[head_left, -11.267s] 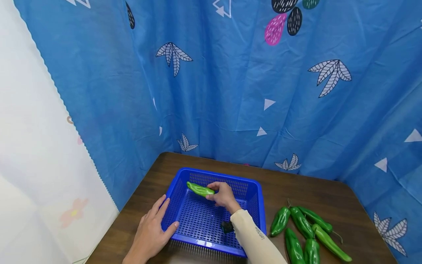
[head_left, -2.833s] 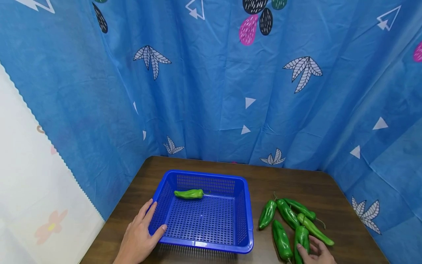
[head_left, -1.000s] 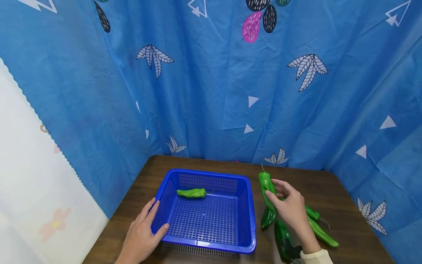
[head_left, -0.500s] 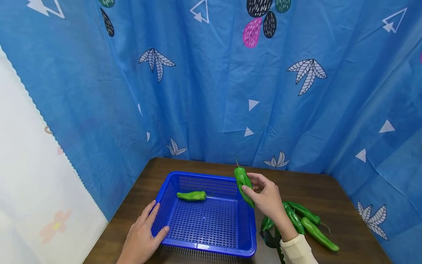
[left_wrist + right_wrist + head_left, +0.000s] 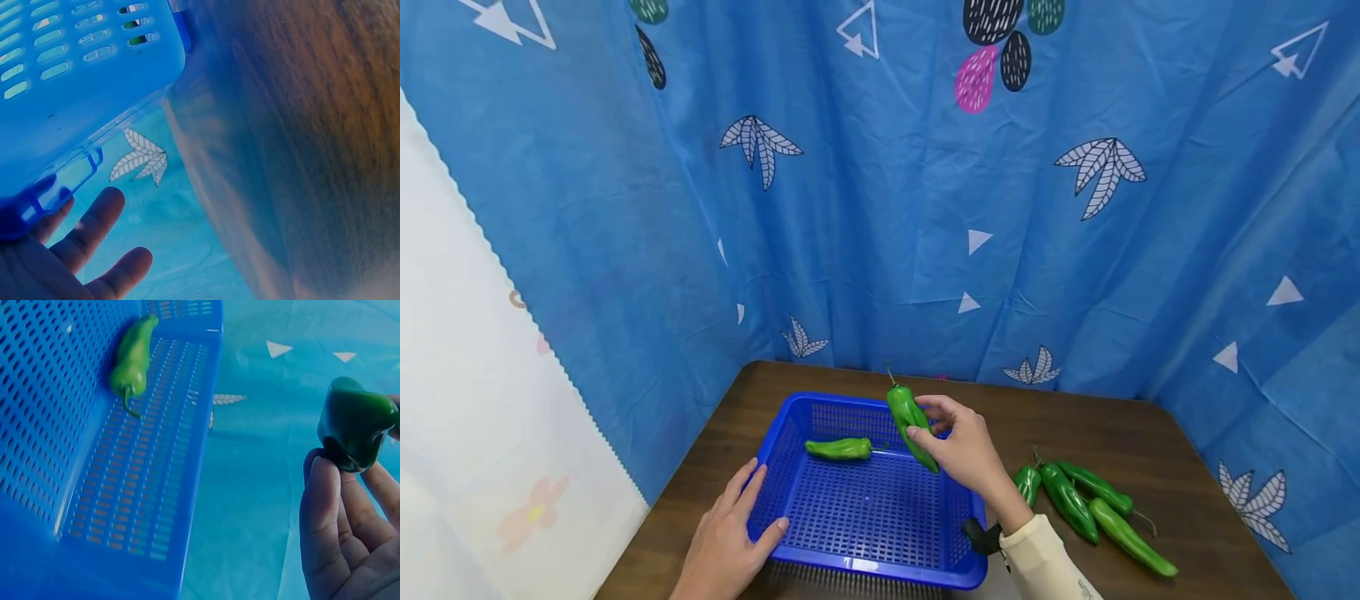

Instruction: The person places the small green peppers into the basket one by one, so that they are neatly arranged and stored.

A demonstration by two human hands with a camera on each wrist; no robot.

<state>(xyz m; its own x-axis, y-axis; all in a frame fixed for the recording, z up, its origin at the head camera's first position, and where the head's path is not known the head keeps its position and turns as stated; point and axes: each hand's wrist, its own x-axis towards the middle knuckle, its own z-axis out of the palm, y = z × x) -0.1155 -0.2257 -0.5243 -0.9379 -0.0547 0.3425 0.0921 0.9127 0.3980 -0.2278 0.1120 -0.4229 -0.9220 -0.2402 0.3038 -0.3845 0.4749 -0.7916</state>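
Note:
My right hand (image 5: 962,442) pinches a dark green chili pepper (image 5: 910,425) between thumb and fingers, holding it tilted over the blue basket (image 5: 880,571) with its stem up. In the right wrist view, the held pepper (image 5: 353,425) shows end-on above the thumb and fingers. One lighter green pepper (image 5: 838,449) lies on the basket floor near the back wall. My left hand (image 5: 726,529) rests at the basket's left rim, fingers straight and thumb at the front corner. The left wrist view shows the spread fingers (image 5: 103,209) beside the rim.
Right of the basket, several green peppers lie on the brown table (image 5: 1150,467), including a light green one (image 5: 1131,537) and a dark one (image 5: 1070,502). My right forearm partly hides the group. A blue curtain (image 5: 895,208) hangs behind the table.
After setting the lighter pepper in the basket, my right hand picked a dark pepper from the pile and carried it left over the basket. My left hand stays at the rim.

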